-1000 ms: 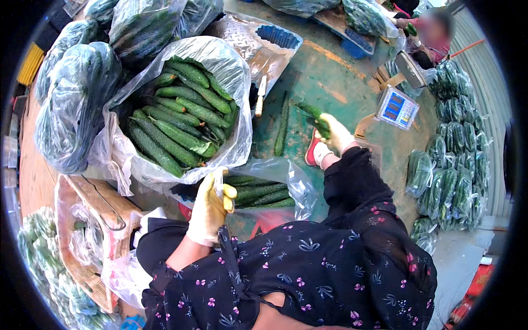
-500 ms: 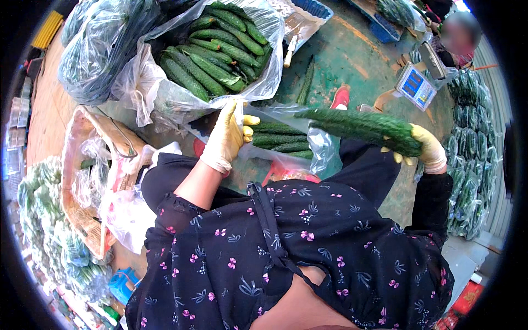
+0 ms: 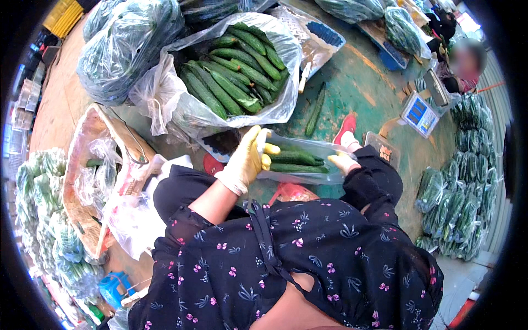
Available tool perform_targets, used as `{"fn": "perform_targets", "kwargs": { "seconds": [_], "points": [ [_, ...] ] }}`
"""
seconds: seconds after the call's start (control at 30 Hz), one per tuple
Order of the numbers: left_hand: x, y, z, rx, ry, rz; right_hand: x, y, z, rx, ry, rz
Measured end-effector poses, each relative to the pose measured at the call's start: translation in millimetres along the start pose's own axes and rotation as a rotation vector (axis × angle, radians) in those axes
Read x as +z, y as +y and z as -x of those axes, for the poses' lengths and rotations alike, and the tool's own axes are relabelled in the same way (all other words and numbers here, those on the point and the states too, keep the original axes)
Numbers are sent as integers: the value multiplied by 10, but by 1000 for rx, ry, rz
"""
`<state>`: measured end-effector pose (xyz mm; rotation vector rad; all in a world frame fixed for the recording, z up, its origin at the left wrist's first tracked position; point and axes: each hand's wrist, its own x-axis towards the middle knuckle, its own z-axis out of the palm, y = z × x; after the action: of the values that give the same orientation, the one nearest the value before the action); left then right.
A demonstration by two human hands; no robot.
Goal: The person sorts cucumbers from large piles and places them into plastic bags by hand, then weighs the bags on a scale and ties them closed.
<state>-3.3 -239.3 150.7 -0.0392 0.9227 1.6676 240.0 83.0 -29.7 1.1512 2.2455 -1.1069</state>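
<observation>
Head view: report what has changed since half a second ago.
The right hand has swung leftward to the right end of the small clear bag; the long cucumber it held out no longer shows in its grip. The left hand stays at the bag's left end; the loose cucumber still lies on the floor.

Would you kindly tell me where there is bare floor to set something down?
Green floor shows bare between the loose cucumber and the scale display; brown floor too, left of the bulging bag. It is crowded between left hand and right hand, over the small bag, and among the bagged cucumbers at right.
</observation>
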Motion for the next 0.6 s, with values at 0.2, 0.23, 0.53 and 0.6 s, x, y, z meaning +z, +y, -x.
{"fn": "perform_targets", "kwargs": {
  "seconds": [0.2,0.23,0.53,0.6],
  "points": [
    [77,28,25,-58,36,-145,-576,-409,92,1,147,105],
    [93,44,21,-75,41,-169,-621,-376,73,-30,135,52],
    [146,32,82,-124,-18,-233,-877,-846,425,61,182,366],
    [248,-47,208,-152,-31,-212,-863,-753,421,102,269,441]
  ]
}}
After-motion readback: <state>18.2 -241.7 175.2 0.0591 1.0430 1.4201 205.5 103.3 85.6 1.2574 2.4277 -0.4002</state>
